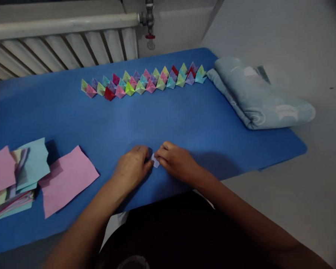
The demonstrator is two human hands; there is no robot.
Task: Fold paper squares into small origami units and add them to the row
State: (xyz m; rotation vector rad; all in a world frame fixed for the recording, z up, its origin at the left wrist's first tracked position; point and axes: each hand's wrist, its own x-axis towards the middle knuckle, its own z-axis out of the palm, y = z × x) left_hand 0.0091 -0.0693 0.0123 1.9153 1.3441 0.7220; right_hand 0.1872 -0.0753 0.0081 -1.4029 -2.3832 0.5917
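Between my two hands, near the front edge of the blue table (168, 123), is a small folded piece of pale lilac paper (155, 162). My left hand (133, 164) pinches its left side, fingers curled and thumb against it. On the other side, my right hand (175, 160) is closed with its fingertips on the paper's upper right. Much of the paper is covered by the fingers, so its exact folded shape is unclear. A single pink paper sheet (68, 179) lies to the left of my left hand.
Several folded paper boats (140, 87) in many colours stand in rows at the back. A stack of coloured paper sheets (30, 164) lies at the far left. A folded grey-green blanket (257, 97) rests at the right by the wall. Behind the table is a white radiator (64, 48).
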